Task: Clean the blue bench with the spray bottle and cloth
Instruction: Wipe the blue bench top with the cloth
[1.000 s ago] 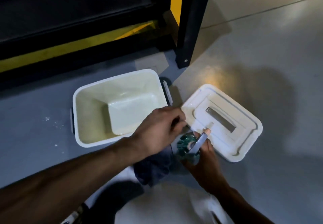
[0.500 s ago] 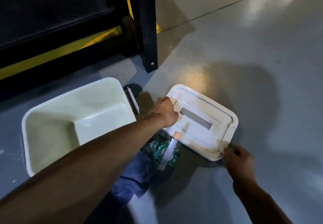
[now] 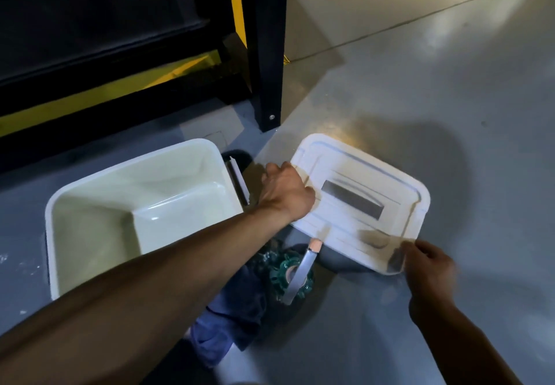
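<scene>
A green spray bottle (image 3: 289, 276) with a grey trigger stands on the floor, seen from above. A crumpled blue cloth (image 3: 231, 318) lies beside it on the left. A white box lid (image 3: 360, 204) is tilted up off the floor just beyond the bottle. My left hand (image 3: 285, 191) grips the lid's left edge and my right hand (image 3: 429, 267) grips its near right corner. An open white plastic box (image 3: 138, 213) sits empty at the left. No blue bench is in view.
A black metal rack with a yellow lower beam (image 3: 90, 99) stands behind the box, its post (image 3: 268, 54) reaching the floor near the lid. Grey floor (image 3: 450, 114) stretches to the right. White specks (image 3: 18, 264) dot the floor at far left.
My right hand let go of the spray bottle and went to the lid's near corner. My left hand moved to the lid's left edge. The lid now lifts off the floor.
</scene>
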